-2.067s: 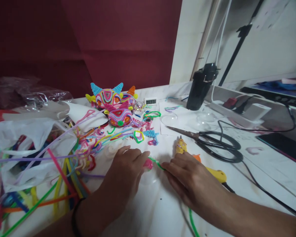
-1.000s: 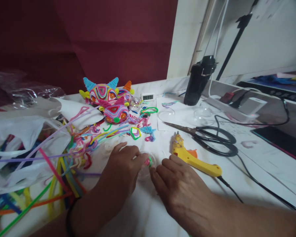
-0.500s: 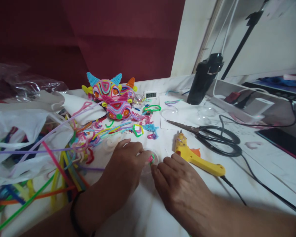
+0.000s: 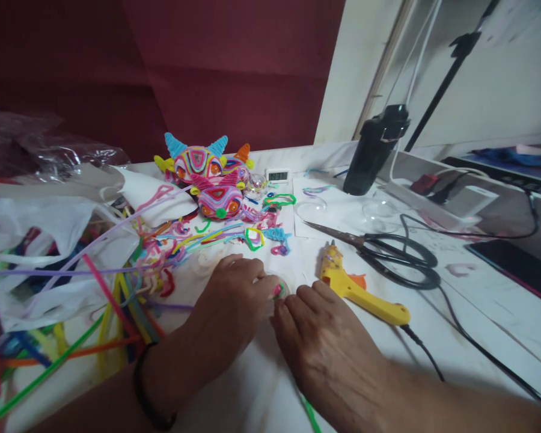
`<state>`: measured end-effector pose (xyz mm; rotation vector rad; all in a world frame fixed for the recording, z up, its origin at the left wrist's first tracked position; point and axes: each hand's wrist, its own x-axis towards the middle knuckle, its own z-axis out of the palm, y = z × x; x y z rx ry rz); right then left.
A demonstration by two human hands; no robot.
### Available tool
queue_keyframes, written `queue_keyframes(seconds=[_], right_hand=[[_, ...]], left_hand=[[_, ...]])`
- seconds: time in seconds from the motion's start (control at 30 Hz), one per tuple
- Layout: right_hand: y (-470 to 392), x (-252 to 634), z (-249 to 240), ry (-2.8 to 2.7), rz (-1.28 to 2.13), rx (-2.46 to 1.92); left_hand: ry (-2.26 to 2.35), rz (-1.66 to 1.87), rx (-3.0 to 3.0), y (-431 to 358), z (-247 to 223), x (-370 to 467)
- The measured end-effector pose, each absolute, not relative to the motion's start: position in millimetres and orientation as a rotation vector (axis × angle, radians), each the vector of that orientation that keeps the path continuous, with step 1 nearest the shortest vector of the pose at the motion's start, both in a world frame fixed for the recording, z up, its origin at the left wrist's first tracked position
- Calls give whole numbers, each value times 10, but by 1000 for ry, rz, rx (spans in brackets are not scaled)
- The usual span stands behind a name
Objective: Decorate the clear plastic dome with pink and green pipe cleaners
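My left hand (image 4: 237,294) is closed around a clear round plastic shell (image 4: 285,287), mostly hidden by the fingers. A small pink and green fuzzy piece (image 4: 278,290) shows on the shell, by the left thumb. Right beside it, the curled fingers of my right hand (image 4: 324,343) pinch close to that piece. From under the right hand a green pipe cleaner (image 4: 311,415) trails toward me; the pinched part is hidden. Just right of the hands lies a yellow hot glue gun (image 4: 365,294), its nozzle pointing away.
Black-handled scissors (image 4: 388,255) lie behind the glue gun. Decorated pipe-cleaner animal heads (image 4: 219,201) stand at the back, near a small digital clock (image 4: 277,175). Loose pipe cleaners and a white plastic bag (image 4: 40,222) crowd the left. A black bottle (image 4: 374,153) and phone (image 4: 514,270) are right.
The green pipe cleaner's tail now shows more below my right hand. Both hands stay close together at the shell; the view has shifted slightly.
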<state>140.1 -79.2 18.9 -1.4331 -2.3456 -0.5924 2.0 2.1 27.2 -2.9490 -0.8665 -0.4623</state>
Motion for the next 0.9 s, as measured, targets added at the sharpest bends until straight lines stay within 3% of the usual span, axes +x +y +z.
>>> queue_keyframes(seconds=[0.2, 0.9], right_hand=[[-836, 1366, 195, -2402, -598, -1428], [-419, 1702, 505, -2596, 101, -1387]], left_hand=[[-817, -483, -2937, 24, 275, 2], [-890, -357, -3005, 53, 290, -1]])
